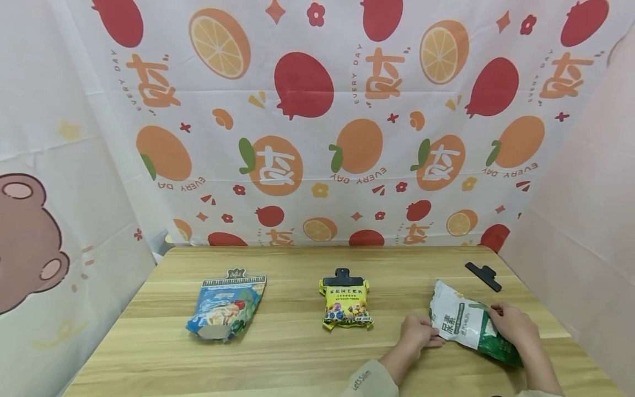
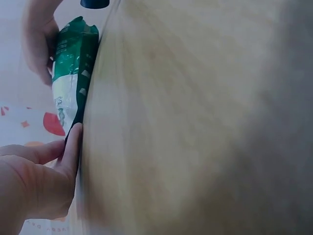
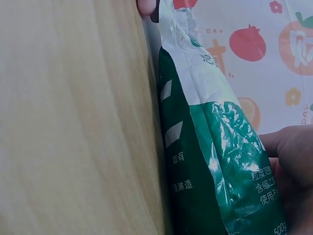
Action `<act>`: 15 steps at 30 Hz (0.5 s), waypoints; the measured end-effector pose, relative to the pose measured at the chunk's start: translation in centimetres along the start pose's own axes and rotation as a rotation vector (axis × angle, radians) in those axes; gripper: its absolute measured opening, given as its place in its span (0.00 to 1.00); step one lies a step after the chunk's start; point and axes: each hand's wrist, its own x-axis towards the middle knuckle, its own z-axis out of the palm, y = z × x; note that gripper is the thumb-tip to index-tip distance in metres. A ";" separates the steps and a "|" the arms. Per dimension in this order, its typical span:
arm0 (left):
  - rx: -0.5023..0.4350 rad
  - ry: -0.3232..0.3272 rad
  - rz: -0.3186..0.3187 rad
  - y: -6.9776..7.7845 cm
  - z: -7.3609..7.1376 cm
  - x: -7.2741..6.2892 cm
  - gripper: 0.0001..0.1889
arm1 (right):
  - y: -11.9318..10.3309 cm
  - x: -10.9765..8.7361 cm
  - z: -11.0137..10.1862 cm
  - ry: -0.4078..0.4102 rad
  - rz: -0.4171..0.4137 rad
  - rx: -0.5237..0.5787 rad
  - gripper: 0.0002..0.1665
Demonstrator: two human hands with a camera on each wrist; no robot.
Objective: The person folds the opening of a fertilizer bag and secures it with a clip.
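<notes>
A white-and-green bag of urea fertilizer (image 1: 468, 320) lies slanted on the right of the table, its green end (image 3: 234, 161) toward the near right. My left hand (image 1: 418, 332) pinches the bag's white left corner between thumb and fingers, low against the tabletop, as the left wrist view (image 2: 41, 178) confirms. My right hand (image 1: 516, 325) holds the bag at its upper right edge, with fingers bent and partly hidden. Beyond the bag lies a loose black bag clip (image 1: 483, 275).
A yellow flower-fertilizer bag (image 1: 345, 309) with a black clip (image 1: 342, 280) across its top lies mid-table. Further left is a blue food bag (image 1: 225, 311) with a dark clip (image 1: 235, 277) along its top. A fruit-print cloth (image 1: 307, 132) hangs behind the wooden table (image 1: 278, 364).
</notes>
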 end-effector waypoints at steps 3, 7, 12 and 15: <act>-0.005 0.006 0.008 0.0 -0.1 0.0 0.07 | -0.1 0.1 0.0 -0.009 0.007 -0.007 0.27; 0.010 0.023 0.022 0.1 -0.1 -0.1 0.07 | -0.4 0.3 0.1 -0.010 0.021 -0.021 0.26; 0.026 0.040 0.041 0.2 -0.1 -0.2 0.06 | -0.9 0.5 0.2 -0.014 0.025 -0.030 0.27; 0.028 0.041 0.047 0.2 -0.1 -0.2 0.07 | -1.1 0.8 0.2 -0.020 0.015 -0.050 0.27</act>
